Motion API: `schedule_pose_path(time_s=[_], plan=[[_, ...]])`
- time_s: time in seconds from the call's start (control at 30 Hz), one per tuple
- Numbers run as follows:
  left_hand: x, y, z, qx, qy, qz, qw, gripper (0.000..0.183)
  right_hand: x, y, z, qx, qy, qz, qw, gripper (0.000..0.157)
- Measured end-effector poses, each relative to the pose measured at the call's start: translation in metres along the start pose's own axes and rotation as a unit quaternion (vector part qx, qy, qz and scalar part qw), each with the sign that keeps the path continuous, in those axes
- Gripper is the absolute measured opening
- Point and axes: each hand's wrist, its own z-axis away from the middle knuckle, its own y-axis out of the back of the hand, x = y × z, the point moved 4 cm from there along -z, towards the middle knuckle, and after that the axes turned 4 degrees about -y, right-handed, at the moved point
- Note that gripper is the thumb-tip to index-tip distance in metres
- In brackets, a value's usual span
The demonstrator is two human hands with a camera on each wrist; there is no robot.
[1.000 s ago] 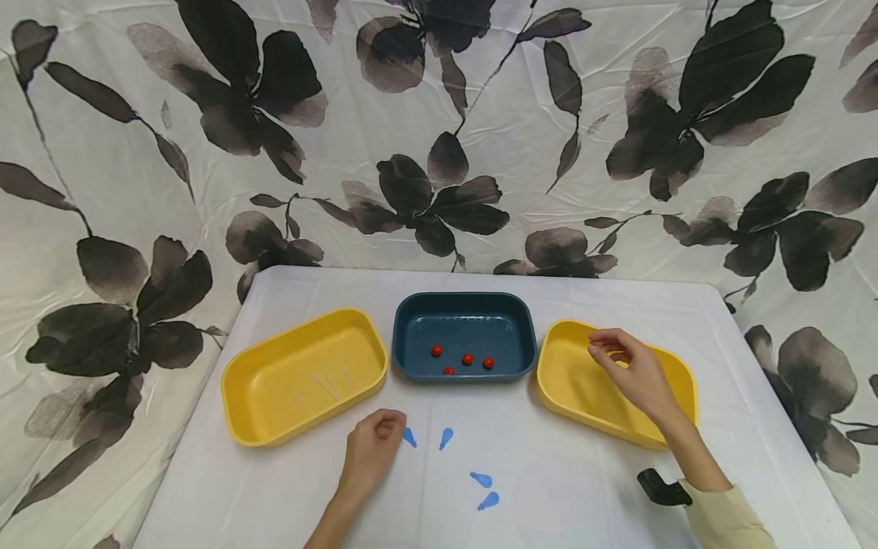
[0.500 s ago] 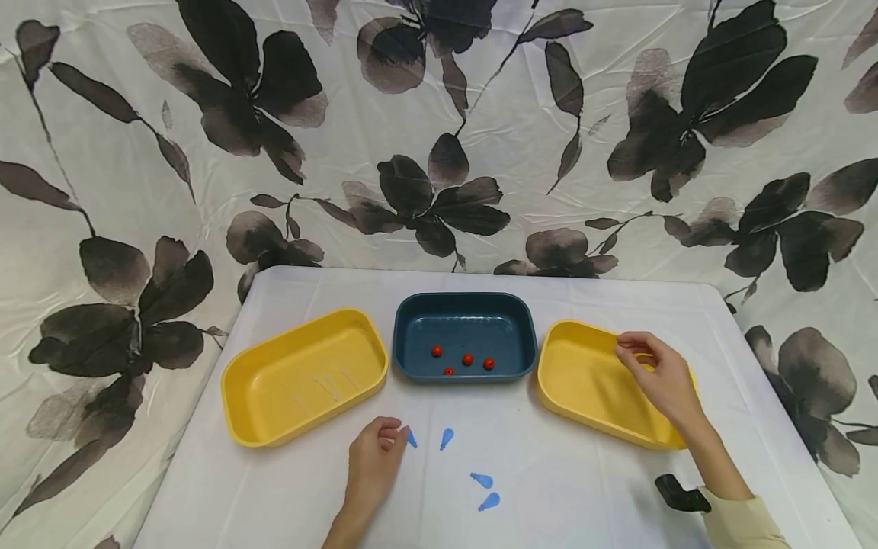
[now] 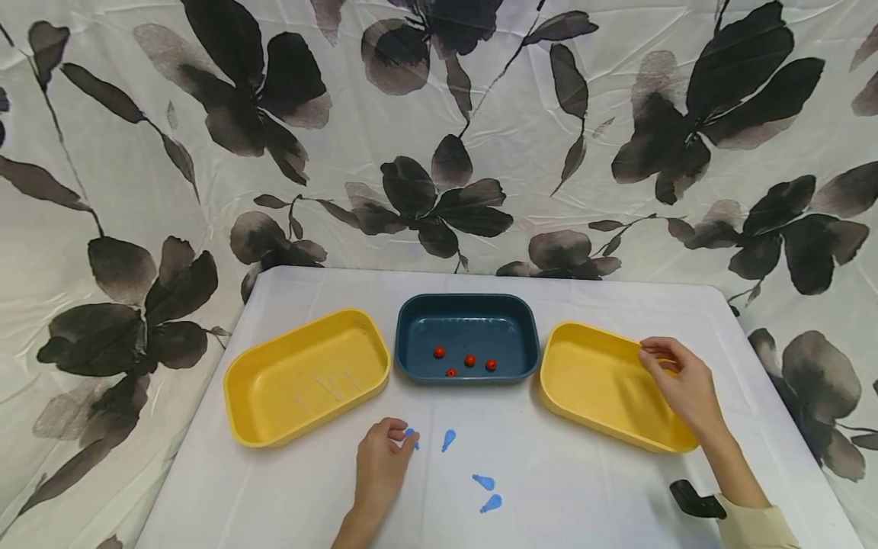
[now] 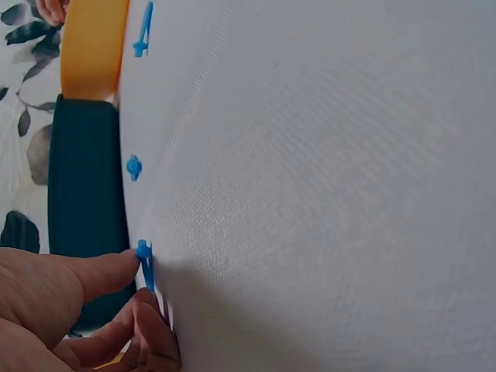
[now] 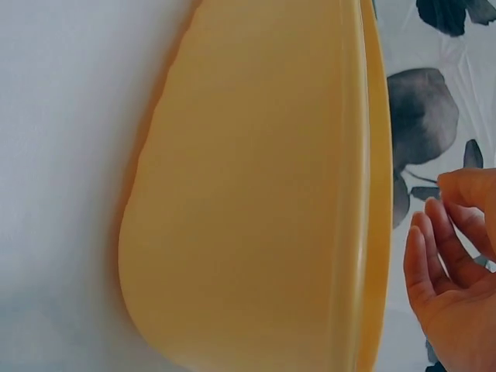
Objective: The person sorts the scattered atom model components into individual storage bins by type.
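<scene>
My left hand point(image 3: 382, 461) is low over the white table, its thumb and fingertips around a small blue bulb-shaped plastic piece point(image 4: 146, 263). In the left wrist view the thumb tip meets one end and a fingertip the other. Nearby on the table lie a second blue bulb-shaped piece point(image 3: 449, 440) and two more, one a blue piece point(image 3: 485, 483) and below it another blue piece point(image 3: 491, 503). My right hand point(image 3: 681, 379) hovers over the right yellow tray point(image 3: 583, 415), fingers loosely curled with nothing visible between them.
A dark blue tray point(image 3: 469, 302) with several red beads point(image 3: 469, 361) stands at the middle back. The left yellow tray point(image 3: 267, 381) contains several thin clear sticks point(image 3: 329, 387). A floral cloth point(image 3: 439, 114) hangs behind the table. A black device point(image 3: 696, 501) sits at the right wrist.
My right hand has moved rightward and slightly down across the right yellow tray. The left hand has shifted slightly right, its thumb now over the nearest blue piece.
</scene>
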Motion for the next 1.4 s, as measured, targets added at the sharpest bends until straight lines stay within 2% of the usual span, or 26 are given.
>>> schedule_pose_path(time_s=[0.37,0.6,0.8,1.03,1.2,1.4], plan=[[0.004,-0.007,-0.003,-0.021,0.012,-0.007,0.9997,0.015,0.014,0.018,0.001,0.04,-0.019,0.031,0.999,0.024],[0.005,-0.008,-0.003,-0.006,-0.017,0.001,0.9998,0.014,0.027,0.027,0.001,0.046,-0.041,0.042,0.997,0.028],[0.003,-0.009,-0.004,-0.004,-0.015,0.005,0.9999,0.011,0.039,0.033,0.002,0.041,-0.061,0.061,0.995,0.032],[0.004,-0.008,-0.007,0.014,-0.017,0.071,0.9972,0.005,0.05,0.033,0.001,-0.008,-0.092,0.068,0.993,0.041],[0.005,-0.01,-0.009,0.001,-0.001,0.107,0.9942,0.003,0.058,0.032,0.0,-0.054,-0.117,0.068,0.989,0.046],[0.006,-0.014,-0.011,-0.013,0.02,0.152,0.988,0.007,0.067,0.034,-0.004,-0.11,-0.127,0.057,0.984,0.051]])
